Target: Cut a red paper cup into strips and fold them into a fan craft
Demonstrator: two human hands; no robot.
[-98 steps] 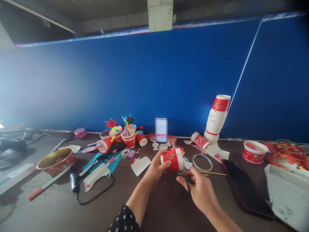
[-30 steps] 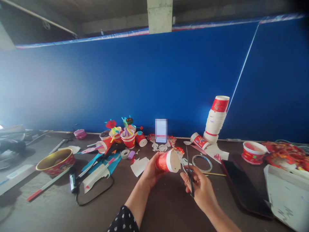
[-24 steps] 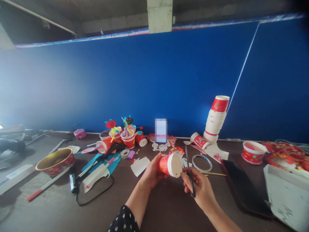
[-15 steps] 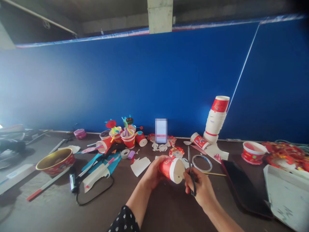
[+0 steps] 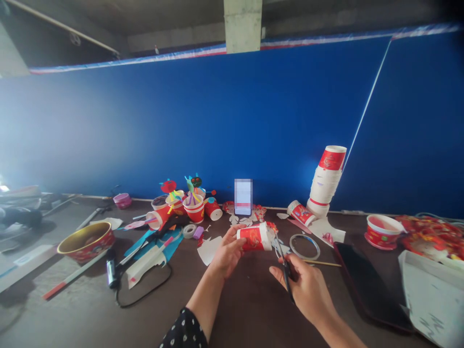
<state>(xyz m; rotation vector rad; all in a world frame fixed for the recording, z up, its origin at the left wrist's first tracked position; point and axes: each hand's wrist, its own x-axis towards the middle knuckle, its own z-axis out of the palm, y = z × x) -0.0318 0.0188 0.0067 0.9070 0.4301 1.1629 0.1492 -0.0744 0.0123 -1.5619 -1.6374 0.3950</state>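
Across a long dark brown table (image 5: 250, 314), many small craft things, spread from the left edge to the right edge. Above the middle of this table, the red cup (image 5: 253, 239), held on its side in the air, white end turned to the right. Around it, the thumb and fingers of the left hand (image 5: 228, 253), gripping. On this arm, a black spotted sleeve (image 5: 184, 331). Nearby, the right hand (image 5: 306, 285), fingers closed about the handles of the scissors (image 5: 285, 269), blades pointing up beside the white end. Touching or only very near the cup, not possible to tell; blades spread or together, also not possible to tell.

Behind the cup, near the foot of the wall, an upright phone (image 5: 243, 197). To its left, decorated cups (image 5: 194, 213), a tape roll (image 5: 189, 235), white paper (image 5: 208, 251) and a gold-lined bowl (image 5: 90, 246). To its right, a leaning stack (image 5: 324, 186) of cups, a silvery ring (image 5: 304, 236), a black slab (image 5: 368, 282) and a white box (image 5: 433, 295).

Behind everything, a high blue wall (image 5: 181, 121), with a slanting white line (image 5: 368, 104) at right and striped trim (image 5: 145, 57) along the top. Over it, a concrete pillar (image 5: 243, 29) and a dim ceiling (image 5: 174, 19). At far left, pale glare upon wall and table.
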